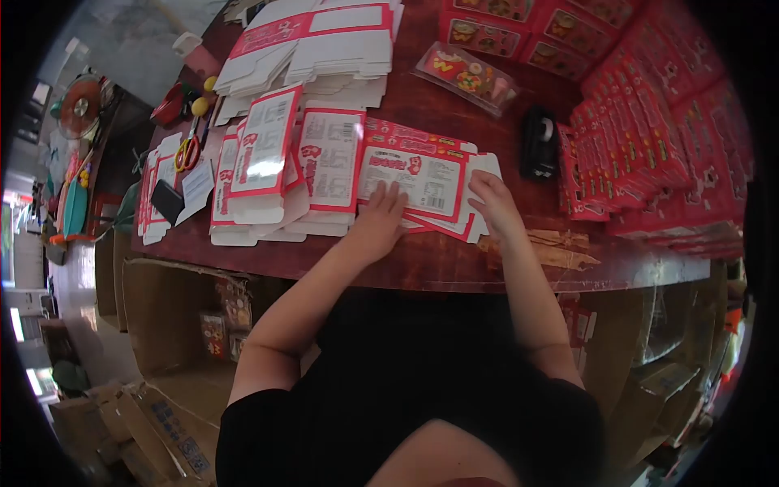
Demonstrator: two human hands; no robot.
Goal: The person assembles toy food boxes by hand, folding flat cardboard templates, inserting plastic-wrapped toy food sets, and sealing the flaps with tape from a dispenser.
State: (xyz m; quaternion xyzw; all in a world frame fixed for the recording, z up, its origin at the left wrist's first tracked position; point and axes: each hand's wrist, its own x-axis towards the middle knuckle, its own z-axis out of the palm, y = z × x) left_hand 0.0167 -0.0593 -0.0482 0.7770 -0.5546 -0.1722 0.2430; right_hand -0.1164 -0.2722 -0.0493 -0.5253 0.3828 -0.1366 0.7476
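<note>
A flattened red-and-white printed carton (418, 180) lies on the table in front of me, on top of other flat cartons. My left hand (380, 221) rests on its lower left part with the fingers laid flat. At the carton's right end, my right hand (497, 207) has its fingers curled closed at the edge by the white flap. Directly left are more flat cartons (331, 158) and a partly opened-up carton (269, 142) leaning over them. A black tape dispenser (539, 144) stands beyond my right hand.
Stacked blank cartons (304, 49) lie at the back. A clear-lidded candy pack (466, 77) sits behind the work spot. Filled red packs (629, 142) are piled at the right. Scissors (187, 152) and a dark phone-like object (167, 201) lie left. An open cardboard box (174, 316) stands below the table edge.
</note>
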